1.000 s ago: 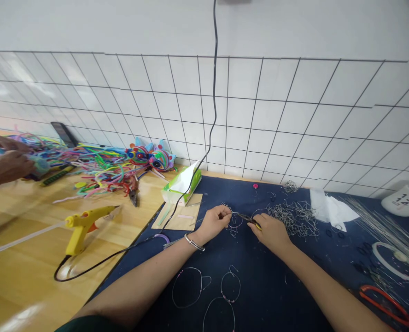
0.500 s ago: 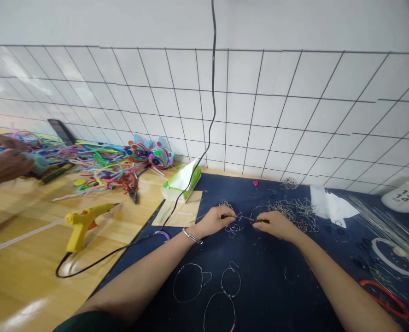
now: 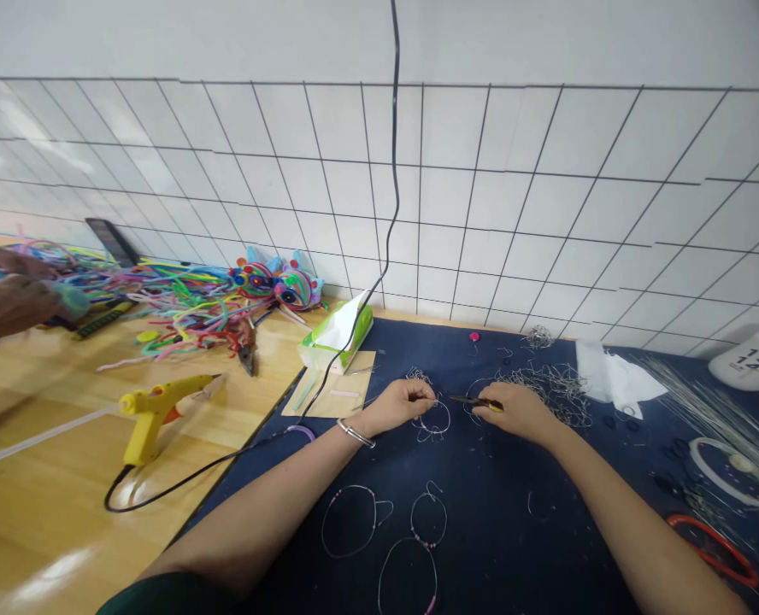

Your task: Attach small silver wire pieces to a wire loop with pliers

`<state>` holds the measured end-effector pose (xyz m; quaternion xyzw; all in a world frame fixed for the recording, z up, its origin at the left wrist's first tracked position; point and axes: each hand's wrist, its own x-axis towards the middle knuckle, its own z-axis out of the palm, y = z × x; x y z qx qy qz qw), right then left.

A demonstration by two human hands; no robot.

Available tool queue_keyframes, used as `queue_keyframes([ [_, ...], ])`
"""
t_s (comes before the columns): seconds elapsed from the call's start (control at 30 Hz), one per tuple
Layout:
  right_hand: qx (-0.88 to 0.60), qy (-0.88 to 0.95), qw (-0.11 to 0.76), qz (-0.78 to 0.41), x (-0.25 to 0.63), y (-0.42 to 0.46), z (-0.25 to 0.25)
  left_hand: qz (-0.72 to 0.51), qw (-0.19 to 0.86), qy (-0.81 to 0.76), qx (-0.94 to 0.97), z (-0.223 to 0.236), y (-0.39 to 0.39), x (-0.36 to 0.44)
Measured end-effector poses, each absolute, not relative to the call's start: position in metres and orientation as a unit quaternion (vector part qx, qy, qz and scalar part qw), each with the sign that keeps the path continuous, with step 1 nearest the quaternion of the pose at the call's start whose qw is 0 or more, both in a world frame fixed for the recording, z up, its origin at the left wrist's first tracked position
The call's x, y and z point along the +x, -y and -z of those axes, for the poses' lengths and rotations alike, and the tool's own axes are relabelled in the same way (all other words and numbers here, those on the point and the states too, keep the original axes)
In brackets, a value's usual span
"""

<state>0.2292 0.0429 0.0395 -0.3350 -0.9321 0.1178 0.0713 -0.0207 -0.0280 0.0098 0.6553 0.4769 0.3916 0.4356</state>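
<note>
My left hand [image 3: 405, 405] pinches a thin wire loop [image 3: 448, 417] between thumb and fingertips; the loop hangs to the right of the fingers. Wrapped in my right hand [image 3: 514, 410] is a pair of pliers [image 3: 475, 401] with a yellow grip, its dark jaws pointing left, a short gap from the loop. Below the hands, on the dark blue mat [image 3: 482, 530], lie a beaded wire ring [image 3: 429, 521], a wire ring with a bent tail [image 3: 349, 523] and a larger ring [image 3: 408, 581]. Tangled wire pieces [image 3: 552, 393] lie beyond my right hand.
At the left are a yellow glue gun [image 3: 155, 410], a heap of pipe cleaners [image 3: 180, 299] and another person's hands [image 3: 8, 299]. A tissue pack [image 3: 338, 337] stands by the mat's edge. A black cable [image 3: 396, 171] hangs centrally. Rightward are straight wires [image 3: 719, 418] and a white mug [image 3: 748, 363].
The pliers have drawn back to the right, away from the wire at my left fingertips. The loop in my left hand now hangs more openly in view.
</note>
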Motion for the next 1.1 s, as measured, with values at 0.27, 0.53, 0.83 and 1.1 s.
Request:
queue_keyframes([
  [0.27,-0.331,0.934,0.125,-0.052,0.215,-0.028,-0.027,-0.388,0.394,-0.49,0.674,-0.006,0.027,-0.02],
  [0.53,-0.312,0.932,0.181,0.021,0.207,-0.019,-0.022,-0.394,0.348,-0.5,0.689,-0.011,0.031,-0.017],
  [0.83,-0.315,0.919,0.199,0.126,0.203,-0.012,-0.022,-0.399,0.336,-0.504,0.688,-0.007,0.03,-0.016],
  [1.1,-0.277,0.922,0.203,0.181,0.207,-0.014,-0.022,-0.397,0.41,-0.488,0.66,-0.008,0.031,-0.015],
])
